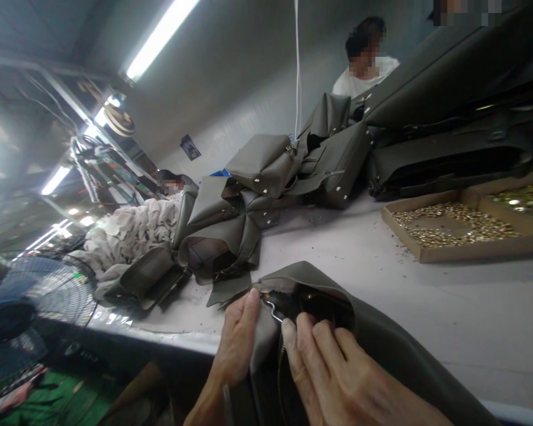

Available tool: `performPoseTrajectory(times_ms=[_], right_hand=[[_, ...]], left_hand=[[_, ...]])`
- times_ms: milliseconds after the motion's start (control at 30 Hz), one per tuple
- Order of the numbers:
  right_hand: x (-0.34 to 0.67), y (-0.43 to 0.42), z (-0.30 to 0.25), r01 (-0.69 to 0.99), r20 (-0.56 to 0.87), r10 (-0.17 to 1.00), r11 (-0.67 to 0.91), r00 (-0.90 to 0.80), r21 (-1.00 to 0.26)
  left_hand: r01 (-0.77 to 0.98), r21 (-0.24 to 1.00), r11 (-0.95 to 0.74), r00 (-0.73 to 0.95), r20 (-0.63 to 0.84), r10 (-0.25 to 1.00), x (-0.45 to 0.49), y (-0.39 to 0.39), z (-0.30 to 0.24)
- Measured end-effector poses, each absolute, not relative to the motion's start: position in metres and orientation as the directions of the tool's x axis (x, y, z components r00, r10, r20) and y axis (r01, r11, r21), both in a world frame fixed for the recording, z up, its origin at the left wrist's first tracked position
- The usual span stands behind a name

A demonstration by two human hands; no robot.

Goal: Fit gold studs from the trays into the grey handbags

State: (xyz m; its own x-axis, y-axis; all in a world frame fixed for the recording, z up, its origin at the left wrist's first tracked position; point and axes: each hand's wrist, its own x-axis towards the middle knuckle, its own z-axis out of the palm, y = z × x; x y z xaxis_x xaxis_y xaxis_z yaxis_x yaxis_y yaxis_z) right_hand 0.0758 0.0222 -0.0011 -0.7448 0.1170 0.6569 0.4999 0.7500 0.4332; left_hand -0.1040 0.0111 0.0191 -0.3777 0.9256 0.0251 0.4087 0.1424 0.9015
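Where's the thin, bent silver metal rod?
Head view, lower centre: the rod sits at the open mouth of the smooth grey leather-like bag, between the left hand and right hand.

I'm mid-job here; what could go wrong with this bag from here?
The bent metal piece at the fingertips of the right hand might slip and scratch the grey bag. If the left hand lets go of the rim, the opening could sag. Loose bits lie beside the cardboard tray; dragging the bag over them may mark it.
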Motion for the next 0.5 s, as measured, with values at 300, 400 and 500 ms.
performPoseTrajectory(times_ms=[300,400,500], right_hand=[[0.0780,0.0198,-0.0105,0.627,0.737,0.298,0.749,-0.606,0.213],[0.0772,0.0174,-0.0084,0.636,0.725,0.354,0.758,-0.591,0.148],[0.0775,0.0137,-0.0080,0.644,0.704,0.399,0.757,-0.588,0.109]], left_hand=[[0.321,0.941,0.103,-0.236,-0.026,0.971,-0.0992,0.0120,0.0207],[0.390,0.917,0.084,-0.240,0.014,0.971,-0.0989,0.0129,0.0225],[0.395,0.915,0.085,-0.212,0.000,0.977,-0.0980,0.0131,0.0256]])
